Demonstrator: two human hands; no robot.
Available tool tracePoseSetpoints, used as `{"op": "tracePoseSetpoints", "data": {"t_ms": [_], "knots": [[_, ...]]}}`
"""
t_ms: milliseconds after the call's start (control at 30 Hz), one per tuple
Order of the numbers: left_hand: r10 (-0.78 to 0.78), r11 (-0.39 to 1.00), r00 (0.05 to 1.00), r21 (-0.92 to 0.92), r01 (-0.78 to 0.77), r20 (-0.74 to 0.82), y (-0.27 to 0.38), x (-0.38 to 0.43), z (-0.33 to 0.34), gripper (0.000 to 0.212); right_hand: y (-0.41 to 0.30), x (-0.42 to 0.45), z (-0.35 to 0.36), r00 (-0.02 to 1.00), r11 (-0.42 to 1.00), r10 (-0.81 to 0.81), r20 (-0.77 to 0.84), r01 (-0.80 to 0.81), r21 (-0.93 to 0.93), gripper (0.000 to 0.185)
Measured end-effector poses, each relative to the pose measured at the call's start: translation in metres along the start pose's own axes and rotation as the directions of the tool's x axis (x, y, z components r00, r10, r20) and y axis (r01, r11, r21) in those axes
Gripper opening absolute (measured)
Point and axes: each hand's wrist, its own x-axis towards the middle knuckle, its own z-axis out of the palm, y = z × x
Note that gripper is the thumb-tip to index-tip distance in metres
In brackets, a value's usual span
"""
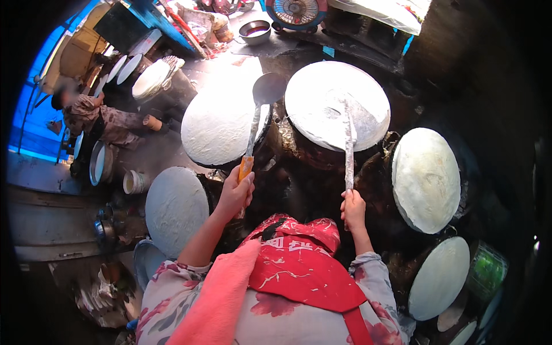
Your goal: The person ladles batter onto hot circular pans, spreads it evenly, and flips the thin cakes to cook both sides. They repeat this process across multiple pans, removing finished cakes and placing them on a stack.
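Note:
My left hand (236, 192) grips the orange handle of a dark metal ladle (268, 89). The ladle's round head is raised over the right side of a white sheet of batter (220, 125) on a round griddle. In my right hand (354, 210) is a long batter-caked stick (349, 161). Its far end lies over a second round white sheet (317, 90), whose middle shows a greyer, thinner, wet-looking patch. Whether the end touches the sheet is hard to tell. Bright glare washes out part of both sheets.
More round griddles bearing white sheets stand around me, at the left (177, 211), right (427, 181) and lower right (440, 280). Stacked flatbreads (151, 79) and a seated person (92, 114) are at the left. A bowl of dark liquid (255, 32) and a fan (296, 12) stand ahead.

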Motion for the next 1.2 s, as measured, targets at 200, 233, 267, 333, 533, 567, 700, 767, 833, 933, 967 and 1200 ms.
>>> {"op": "tracePoseSetpoints", "data": {"t_ms": [200, 233, 267, 333, 533, 567, 700, 767, 833, 933, 967, 1200], "knots": [[-0.007, 0.998, 0.997, -0.061, 0.012, 0.071, -0.002, 0.001, 0.007, 0.026, 0.0, -0.003, 0.04, 0.94, 0.729, -0.334, 0.076, 0.308, -0.612, 0.032], [-0.006, 0.998, 0.995, -0.066, 0.012, 0.098, -0.001, 0.003, 0.007, 0.027, 0.03, 0.013, 0.026, 0.879, 0.697, -0.477, -0.01, 0.372, -0.613, 0.031], [-0.049, 0.999, 0.995, -0.019, 0.051, 0.091, 0.003, 0.001, 0.006, 0.028, 0.049, 0.025, 0.002, 0.885, 0.773, -0.464, -0.041, 0.382, -0.507, 0.03], [-0.052, 0.999, 0.995, 0.009, 0.051, 0.081, -0.001, -0.002, 0.001, 0.028, 0.031, 0.014, -0.015, 0.966, 0.941, -0.239, -0.096, 0.206, -0.269, 0.03], [-0.064, 0.998, 0.992, 0.013, 0.063, 0.106, -0.002, -0.001, 0.007, 0.029, 0.021, -0.007, -0.011, 0.942, 0.719, -0.324, 0.085, 0.303, -0.626, 0.03], [-0.072, 0.997, 0.991, 0.034, 0.068, 0.11, 0.0, 0.002, 0.009, 0.03, 0.046, 0.012, -0.027, 0.891, 0.781, -0.453, 0.006, 0.4, -0.48, 0.032], [-0.125, 0.991, 0.983, 0.066, 0.117, 0.131, 0.01, 0.011, 0.021, 0.033, 0.046, 0.038, -0.053, 0.944, 0.894, -0.328, -0.047, 0.294, -0.338, 0.035], [-0.116, 0.991, 0.985, 0.085, 0.106, 0.127, 0.009, 0.008, 0.021, 0.032, 0.034, 0.023, -0.037, 0.927, 0.849, -0.375, 0.014, 0.349, -0.397, 0.034], [-0.13, 0.989, 0.985, 0.092, 0.12, 0.115, 0.008, 0.001, 0.022, 0.032, 0.051, 0.014, -0.037, 0.83, 0.609, -0.55, 0.093, 0.475, -0.635, 0.035], [-0.166, 0.983, 0.978, 0.097, 0.154, 0.125, 0.013, 0.003, 0.031, 0.032, 0.06, 0.047, -0.066, 0.836, 0.76, -0.539, -0.101, 0.431, -0.486, 0.037], [-0.153, 0.986, 0.98, 0.092, 0.142, 0.131, 0.016, 0.007, 0.038, 0.032, 0.067, 0.065, -0.074, 0.811, 0.767, -0.562, -0.164, 0.438, -0.468, 0.037], [-0.179, 0.973, 0.975, 0.167, 0.157, 0.129, 0.014, 0.001, 0.038, 0.032, 0.045, 0.021, -0.065, 0.96, 0.805, -0.273, -0.06, 0.193, -0.562, 0.034]]}}
